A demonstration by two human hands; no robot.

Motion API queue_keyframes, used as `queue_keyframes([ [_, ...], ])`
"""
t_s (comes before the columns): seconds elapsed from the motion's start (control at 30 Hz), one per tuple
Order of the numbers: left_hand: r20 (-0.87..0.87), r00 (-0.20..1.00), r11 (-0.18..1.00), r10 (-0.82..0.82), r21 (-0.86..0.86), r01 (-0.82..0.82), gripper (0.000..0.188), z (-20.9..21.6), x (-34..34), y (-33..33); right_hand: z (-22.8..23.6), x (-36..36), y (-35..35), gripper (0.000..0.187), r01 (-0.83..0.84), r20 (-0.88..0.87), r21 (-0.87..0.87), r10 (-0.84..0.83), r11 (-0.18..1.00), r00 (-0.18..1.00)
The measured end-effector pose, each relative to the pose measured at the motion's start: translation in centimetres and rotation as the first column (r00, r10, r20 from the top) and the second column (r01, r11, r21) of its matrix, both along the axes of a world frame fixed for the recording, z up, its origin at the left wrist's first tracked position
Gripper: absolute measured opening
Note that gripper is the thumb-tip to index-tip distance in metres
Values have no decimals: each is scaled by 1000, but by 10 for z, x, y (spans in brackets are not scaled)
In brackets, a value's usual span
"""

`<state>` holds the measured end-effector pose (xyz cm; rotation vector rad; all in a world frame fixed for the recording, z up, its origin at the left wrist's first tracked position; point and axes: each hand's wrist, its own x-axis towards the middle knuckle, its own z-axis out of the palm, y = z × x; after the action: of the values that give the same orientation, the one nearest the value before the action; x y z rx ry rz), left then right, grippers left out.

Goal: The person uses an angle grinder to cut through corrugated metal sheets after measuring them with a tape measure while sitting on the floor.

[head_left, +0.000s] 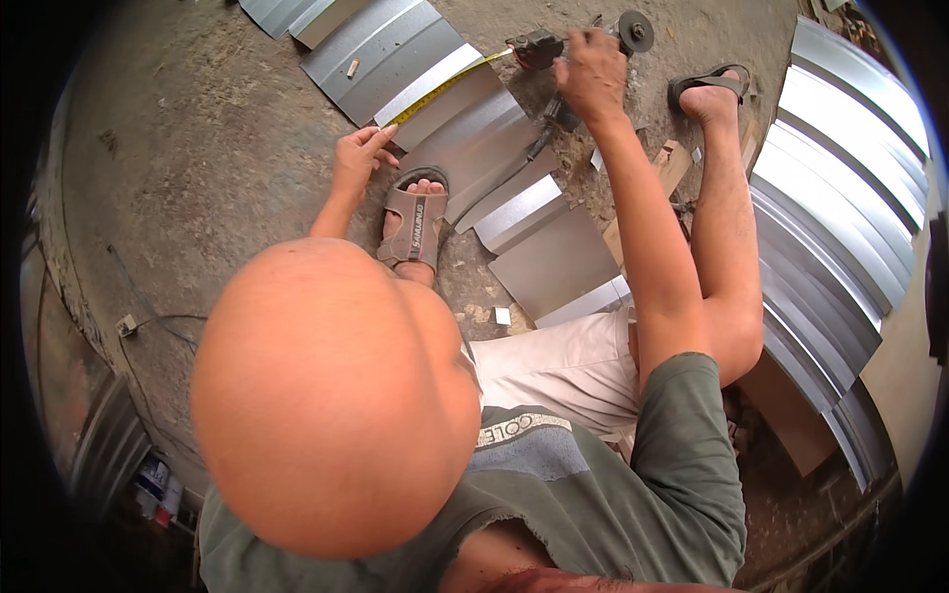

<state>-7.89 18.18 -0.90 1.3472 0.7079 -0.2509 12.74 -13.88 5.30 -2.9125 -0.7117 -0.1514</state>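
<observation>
My left hand (358, 163) pinches the near end of a yellow tape measure (450, 81) between thumb and fingers. The blade stretches across bent grey sheet-metal pieces (450, 54) toward a dark, red-edged case (537, 49) at its far end. My right hand (593, 77) reaches forward with its fingers curled down, beside that case and over the body of an angle grinder (565, 114). The grinder's round disc (636, 32) shows just past the fingers. What lies under my right fingers is hidden.
A power cord (494, 188) runs from the grinder over the sheets. My sandalled left foot (415, 212) rests against them; my right foot (707, 99) stands farther right. Stacked ribbed metal sheets (830, 178) line the right side. Wood pieces (672, 168) lie near my right leg.
</observation>
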Motion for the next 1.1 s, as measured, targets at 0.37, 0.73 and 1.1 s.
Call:
queue_keyframes([
  [0.37, 7, 999, 999, -43, -9, 43, 23, -3, 5, 1, -84, -18, -36, 89, 877, -743, 411, -466, 248, 480],
  [0.73, -39, 998, 997, -46, 52, 48, 26, 3, 2, -1, -2, 20, -88, 38, 953, -922, 303, 260, 22, 287],
  [1.1, -3, 997, 997, -76, 27, 76, 28, 2, -3, 2, 148, -59, -91, 75, 807, -781, 583, 336, 93, 526],
])
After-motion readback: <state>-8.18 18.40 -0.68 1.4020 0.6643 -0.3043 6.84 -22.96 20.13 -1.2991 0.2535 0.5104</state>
